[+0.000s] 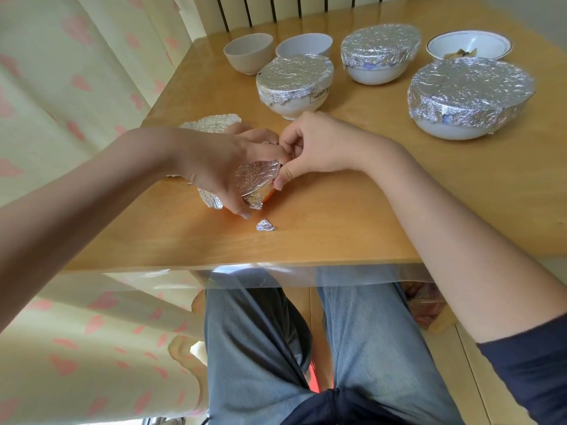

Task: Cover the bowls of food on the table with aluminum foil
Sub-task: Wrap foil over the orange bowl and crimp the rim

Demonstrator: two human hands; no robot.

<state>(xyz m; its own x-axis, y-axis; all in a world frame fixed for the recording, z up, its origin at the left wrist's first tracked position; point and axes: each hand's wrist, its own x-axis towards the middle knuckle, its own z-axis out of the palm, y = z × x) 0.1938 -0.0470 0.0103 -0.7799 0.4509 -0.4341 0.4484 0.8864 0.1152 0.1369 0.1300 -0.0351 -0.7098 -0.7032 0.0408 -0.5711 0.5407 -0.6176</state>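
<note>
Three white ceramic bowls already wore crimped foil caps: a large one [469, 99] at about two o'clock on the wooden desk [352, 216], a medium one [380, 53] at one o'clock, and a smaller footed one [294, 84] at twelve. Left bare were two plain white cups [248, 52] and [303, 46] at eleven o'clock and a gold-rimmed white bowl with food scraps [469, 46] at the far one o'clock corner, so the job looked a little over half done.

The small orange bowl [267, 194], at the desk's centre, was mid-wrap, its foil sheet [256, 176] smoothed over the top. The left hand [214, 167] cupped over it, fingers curled down around the rim and foil. The right hand [310, 148] pinched the foil edge at the bowl's three o'clock side between thumb and bent fingers. A torn foil scrap [265, 225] lay at six o'clock, and a crumpled spare foil piece [211, 122] lay beyond the left hand.
</note>
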